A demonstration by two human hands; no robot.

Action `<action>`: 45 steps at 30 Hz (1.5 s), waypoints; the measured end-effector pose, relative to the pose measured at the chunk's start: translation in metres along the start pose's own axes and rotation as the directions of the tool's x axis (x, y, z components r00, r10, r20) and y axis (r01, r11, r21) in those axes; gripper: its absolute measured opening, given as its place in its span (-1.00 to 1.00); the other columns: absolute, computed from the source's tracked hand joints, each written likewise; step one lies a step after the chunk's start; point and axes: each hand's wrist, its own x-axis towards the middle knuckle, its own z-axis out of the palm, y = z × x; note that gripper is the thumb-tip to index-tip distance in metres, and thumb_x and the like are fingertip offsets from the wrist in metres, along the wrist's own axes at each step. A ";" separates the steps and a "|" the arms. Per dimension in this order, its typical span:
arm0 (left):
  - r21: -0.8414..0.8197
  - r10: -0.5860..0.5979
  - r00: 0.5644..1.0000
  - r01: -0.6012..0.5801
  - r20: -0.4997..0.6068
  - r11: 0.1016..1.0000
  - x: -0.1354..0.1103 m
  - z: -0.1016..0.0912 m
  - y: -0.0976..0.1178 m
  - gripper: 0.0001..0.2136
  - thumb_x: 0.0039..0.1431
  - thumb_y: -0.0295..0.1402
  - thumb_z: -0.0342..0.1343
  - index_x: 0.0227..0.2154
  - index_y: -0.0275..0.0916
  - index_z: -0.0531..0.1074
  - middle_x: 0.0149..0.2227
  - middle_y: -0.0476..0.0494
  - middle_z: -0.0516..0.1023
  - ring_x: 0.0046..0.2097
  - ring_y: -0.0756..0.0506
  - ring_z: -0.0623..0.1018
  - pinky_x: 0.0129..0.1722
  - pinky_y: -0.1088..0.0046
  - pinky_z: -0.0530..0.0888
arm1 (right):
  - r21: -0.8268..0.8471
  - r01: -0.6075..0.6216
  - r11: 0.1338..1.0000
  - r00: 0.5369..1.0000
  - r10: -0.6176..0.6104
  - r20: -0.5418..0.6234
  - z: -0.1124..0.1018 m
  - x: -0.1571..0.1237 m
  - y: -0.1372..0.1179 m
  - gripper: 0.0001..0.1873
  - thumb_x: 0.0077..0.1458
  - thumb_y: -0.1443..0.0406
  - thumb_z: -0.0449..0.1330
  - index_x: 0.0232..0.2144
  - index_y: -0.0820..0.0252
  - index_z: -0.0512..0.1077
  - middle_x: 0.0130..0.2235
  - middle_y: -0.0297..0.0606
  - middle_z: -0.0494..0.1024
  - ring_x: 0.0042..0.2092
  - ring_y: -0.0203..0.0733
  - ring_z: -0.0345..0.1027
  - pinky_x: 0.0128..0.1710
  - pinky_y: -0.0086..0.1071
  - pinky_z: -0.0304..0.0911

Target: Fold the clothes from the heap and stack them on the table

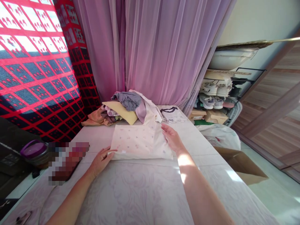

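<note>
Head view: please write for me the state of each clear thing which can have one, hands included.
Cream patterned garment, lying flat, seemingly partly folded
Left hand, at the garment's left edge; grip unclear
Right hand, at the garment's right edge; grip unclear
Clothes pile, rumpled
White dark-necked shirt, folded flat
Lilac curtain, hanging in folds
Purple-lidded container, lid on
Gray sneakers, side by side

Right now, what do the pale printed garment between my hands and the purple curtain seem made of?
The pale printed garment looks like thin matte fabric, perhaps cotton: it lies flat without shine. The purple curtain seems sheer, possibly synthetic: its hazy folds look translucent.
</note>
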 end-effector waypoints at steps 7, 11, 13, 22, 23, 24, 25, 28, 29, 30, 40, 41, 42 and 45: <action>0.018 -0.038 0.992 0.040 -0.122 0.999 0.007 0.010 -0.007 -0.56 0.15 -0.02 -0.11 -0.23 -0.18 0.56 0.02 -0.15 0.54 0.07 -0.19 0.47 0.13 0.29 0.36 | -0.268 -0.062 0.961 0.992 0.029 -0.125 -0.028 -0.026 0.035 -0.71 0.05 0.11 0.10 -0.27 0.14 0.48 -0.29 -0.18 0.58 -0.22 -0.08 0.44 -0.16 -0.23 0.30; 0.007 -0.016 0.986 0.017 -0.165 1.000 0.006 0.010 -0.008 -0.56 0.13 0.00 -0.11 -0.27 -0.17 0.55 -0.01 -0.12 0.56 0.03 -0.18 0.50 0.09 0.32 0.40 | -0.504 0.061 0.861 0.997 -0.073 -0.003 -0.032 -0.067 0.059 -0.55 0.14 -0.03 -0.03 -0.35 0.13 0.50 -0.41 -0.21 0.57 -0.33 -0.11 0.43 -0.25 -0.28 0.29; 0.001 -0.035 0.978 0.036 -0.204 0.999 0.005 0.010 -0.008 -0.55 0.12 0.02 -0.11 -0.24 -0.18 0.54 -0.03 -0.12 0.57 -0.01 -0.17 0.53 0.04 0.33 0.43 | -0.526 0.189 0.829 0.980 -0.193 0.049 -0.028 -0.074 0.067 -0.56 0.08 -0.02 0.04 -0.24 0.14 0.50 -0.30 -0.16 0.60 -0.24 -0.07 0.44 -0.18 -0.26 0.29; 0.017 -0.053 0.942 0.062 -0.332 0.998 -0.003 0.010 -0.008 -0.60 0.12 0.01 -0.10 -0.25 -0.14 0.49 -0.29 -0.03 0.62 -0.21 -0.12 0.57 -0.16 0.41 0.50 | -0.674 0.209 0.708 0.976 -0.190 0.103 -0.019 -0.066 0.082 -0.57 0.24 0.07 -0.12 -0.30 0.11 0.48 -0.44 -0.19 0.56 -0.36 -0.12 0.44 -0.38 -0.38 0.20; 0.036 -0.033 0.939 0.049 -0.342 0.998 -0.003 0.010 -0.006 -0.61 0.12 0.00 -0.10 -0.26 -0.14 0.49 -0.30 -0.04 0.62 -0.21 -0.13 0.57 -0.16 0.40 0.49 | -0.681 0.192 0.707 0.981 -0.167 0.103 -0.019 -0.067 0.081 -0.57 0.24 0.07 -0.13 -0.27 0.10 0.48 -0.42 -0.19 0.57 -0.35 -0.11 0.45 -0.39 -0.38 0.19; 0.059 -0.016 0.938 0.039 -0.347 0.998 -0.003 0.010 -0.005 -0.62 0.13 -0.01 -0.11 -0.28 -0.14 0.49 -0.32 -0.04 0.61 -0.21 -0.13 0.57 -0.16 0.39 0.49 | -0.693 0.169 0.701 0.985 -0.143 0.095 -0.018 -0.068 0.079 -0.57 0.24 0.08 -0.13 -0.24 0.10 0.48 -0.40 -0.19 0.58 -0.34 -0.10 0.46 -0.39 -0.37 0.19; 0.083 -0.001 0.938 0.032 -0.348 0.996 -0.003 0.010 -0.004 -0.63 0.13 -0.02 -0.11 -0.30 -0.14 0.49 -0.33 -0.05 0.61 -0.21 -0.14 0.57 -0.15 0.37 0.49 | -0.710 0.138 0.690 0.990 -0.119 0.078 -0.017 -0.070 0.076 -0.57 0.23 0.09 -0.13 -0.22 0.10 0.48 -0.39 -0.19 0.59 -0.34 -0.09 0.46 -0.39 -0.36 0.19; 0.163 0.034 0.935 0.026 -0.354 0.986 -0.002 0.010 -0.002 -0.67 0.15 -0.07 -0.11 -0.37 -0.13 0.48 -0.37 -0.06 0.60 -0.20 -0.15 0.56 -0.08 0.33 0.46 | -0.762 0.027 0.647 0.999 -0.049 -0.007 -0.010 -0.074 0.068 -0.57 0.21 0.12 -0.12 -0.15 0.12 0.48 -0.38 -0.18 0.61 -0.34 -0.06 0.47 -0.36 -0.34 0.19; 0.187 0.044 0.933 0.025 -0.357 0.982 -0.001 0.010 -0.002 -0.68 0.15 -0.08 -0.11 -0.40 -0.13 0.47 -0.39 -0.06 0.59 -0.19 -0.16 0.56 -0.04 0.30 0.45 | -0.771 -0.009 0.637 0.999 -0.030 -0.037 -0.008 -0.075 0.066 -0.57 0.21 0.13 -0.11 -0.13 0.13 0.48 -0.38 -0.18 0.61 -0.34 -0.06 0.47 -0.35 -0.34 0.19; 0.205 0.053 0.932 0.023 -0.358 0.978 -0.001 0.011 -0.002 -0.69 0.15 -0.10 -0.10 -0.41 -0.13 0.46 -0.40 -0.06 0.59 -0.20 -0.16 0.56 -0.01 0.28 0.43 | -0.774 -0.039 0.632 0.998 -0.015 -0.063 -0.007 -0.077 0.065 -0.58 0.20 0.15 -0.10 -0.11 0.13 0.47 -0.37 -0.18 0.61 -0.33 -0.06 0.47 -0.34 -0.34 0.20; 0.089 -0.007 0.962 0.032 -0.273 0.996 0.001 0.013 -0.005 -0.69 0.13 -0.11 -0.10 -0.35 -0.15 0.47 -0.32 -0.10 0.59 -0.21 -0.15 0.55 -0.15 0.32 0.46 | -0.704 -0.125 0.700 0.984 -0.006 -0.181 -0.014 -0.033 0.023 -0.64 0.16 0.14 -0.03 -0.11 0.07 0.46 -0.23 -0.26 0.60 -0.22 -0.17 0.45 -0.24 -0.40 0.21; 0.079 -0.007 0.962 0.030 -0.272 0.996 0.002 0.013 -0.005 -0.69 0.13 -0.10 -0.10 -0.35 -0.15 0.47 -0.32 -0.11 0.59 -0.20 -0.15 0.55 -0.15 0.32 0.46 | -0.733 -0.090 0.674 0.993 0.007 -0.116 -0.010 -0.019 0.017 -0.63 0.18 0.15 -0.03 -0.08 0.06 0.46 -0.19 -0.26 0.60 -0.17 -0.17 0.45 -0.23 -0.41 0.20; 0.071 -0.005 0.962 0.026 -0.274 0.997 0.002 0.013 -0.006 -0.68 0.14 -0.10 -0.10 -0.35 -0.15 0.48 -0.32 -0.11 0.59 -0.20 -0.15 0.55 -0.15 0.31 0.46 | -0.764 -0.089 0.639 0.996 0.050 -0.075 -0.004 -0.004 0.011 -0.62 0.19 0.17 -0.04 -0.05 0.04 0.44 -0.14 -0.26 0.59 -0.13 -0.18 0.44 -0.21 -0.42 0.19; 0.058 0.008 0.957 0.010 -0.290 0.998 0.003 0.016 -0.008 -0.68 0.14 -0.09 -0.09 -0.34 -0.15 0.48 -0.33 -0.11 0.59 -0.21 -0.15 0.55 -0.14 0.30 0.47 | -0.820 -0.108 0.561 0.984 0.177 -0.008 0.017 0.032 0.005 -0.64 0.13 0.16 0.05 -0.07 0.08 0.46 -0.13 -0.22 0.59 -0.11 -0.15 0.43 -0.25 -0.41 0.20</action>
